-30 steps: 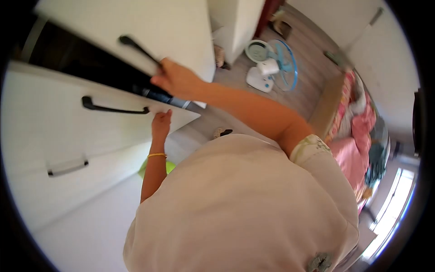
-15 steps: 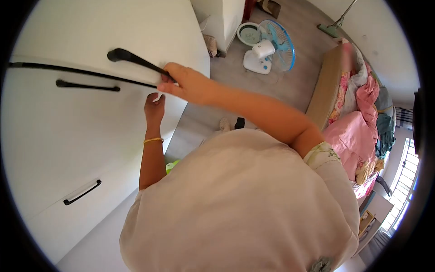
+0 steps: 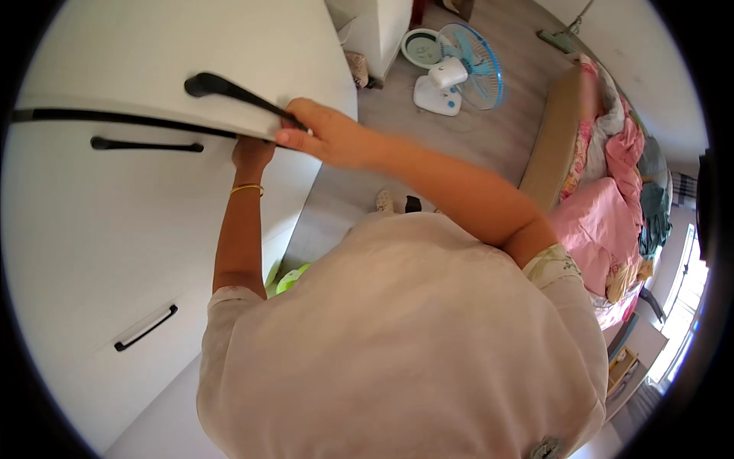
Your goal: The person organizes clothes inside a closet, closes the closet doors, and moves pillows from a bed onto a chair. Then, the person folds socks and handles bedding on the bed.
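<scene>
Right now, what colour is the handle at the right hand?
Black; the handle at the right hand shows best in the head view.

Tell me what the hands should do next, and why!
I'd probably ease the left hand back from the dark gap between the white doors. Its fingertips are hidden there, and the right hand holds the upper black handle, so a moving door might pinch them.

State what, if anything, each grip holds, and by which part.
The right grip holds the upper black bar-shaped handle by its near end. Whether the left grip, partly hidden, holds anything cannot be told.
</scene>
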The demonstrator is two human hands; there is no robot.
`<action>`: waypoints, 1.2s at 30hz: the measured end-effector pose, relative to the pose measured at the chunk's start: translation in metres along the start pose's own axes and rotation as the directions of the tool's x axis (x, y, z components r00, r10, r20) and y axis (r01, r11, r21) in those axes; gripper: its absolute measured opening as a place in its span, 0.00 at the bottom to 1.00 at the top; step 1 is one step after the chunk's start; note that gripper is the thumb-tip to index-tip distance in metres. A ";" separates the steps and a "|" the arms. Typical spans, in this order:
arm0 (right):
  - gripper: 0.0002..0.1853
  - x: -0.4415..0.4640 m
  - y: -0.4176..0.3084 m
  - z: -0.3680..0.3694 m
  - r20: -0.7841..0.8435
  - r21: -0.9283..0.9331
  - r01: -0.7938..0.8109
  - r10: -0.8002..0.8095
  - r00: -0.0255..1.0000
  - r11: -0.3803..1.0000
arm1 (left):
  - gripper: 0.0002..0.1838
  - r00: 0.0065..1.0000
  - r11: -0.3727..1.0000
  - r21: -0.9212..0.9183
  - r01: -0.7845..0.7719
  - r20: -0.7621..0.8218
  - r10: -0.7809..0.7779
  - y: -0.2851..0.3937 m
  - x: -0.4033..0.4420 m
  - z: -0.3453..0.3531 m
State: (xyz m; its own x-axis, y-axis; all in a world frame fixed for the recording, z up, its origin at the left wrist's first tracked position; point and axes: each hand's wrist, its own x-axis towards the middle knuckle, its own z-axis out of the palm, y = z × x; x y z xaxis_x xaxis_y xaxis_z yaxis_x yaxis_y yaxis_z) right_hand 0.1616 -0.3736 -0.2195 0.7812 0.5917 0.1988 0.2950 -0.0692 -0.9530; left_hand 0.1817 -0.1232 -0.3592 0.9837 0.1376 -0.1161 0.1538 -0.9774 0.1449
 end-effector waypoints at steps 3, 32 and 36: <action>0.23 0.001 -0.001 -0.002 0.015 -0.037 0.005 -0.004 1.000 0.999 | 0.22 0.993 0.974 0.223 0.038 0.104 -0.063 0.008 0.004 -0.007; 0.33 0.088 0.039 0.068 0.109 0.047 0.032 -0.037 0.993 0.998 | 0.27 0.959 0.922 0.368 -0.117 0.285 0.008 0.034 -0.052 0.011; 0.30 0.011 0.145 0.001 0.084 -0.056 -0.215 0.219 0.972 0.975 | 0.26 0.890 0.926 0.219 -0.308 0.410 0.199 0.037 -0.057 0.040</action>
State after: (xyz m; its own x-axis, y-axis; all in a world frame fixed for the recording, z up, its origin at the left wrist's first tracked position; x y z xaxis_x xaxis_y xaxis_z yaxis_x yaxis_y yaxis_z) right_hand 0.2125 -0.3761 -0.3561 0.7776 0.6278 -0.0351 0.1504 -0.2400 -0.9591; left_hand 0.1277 -0.1738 -0.3870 0.8679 -0.1377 -0.4773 -0.1805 -0.9825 -0.0448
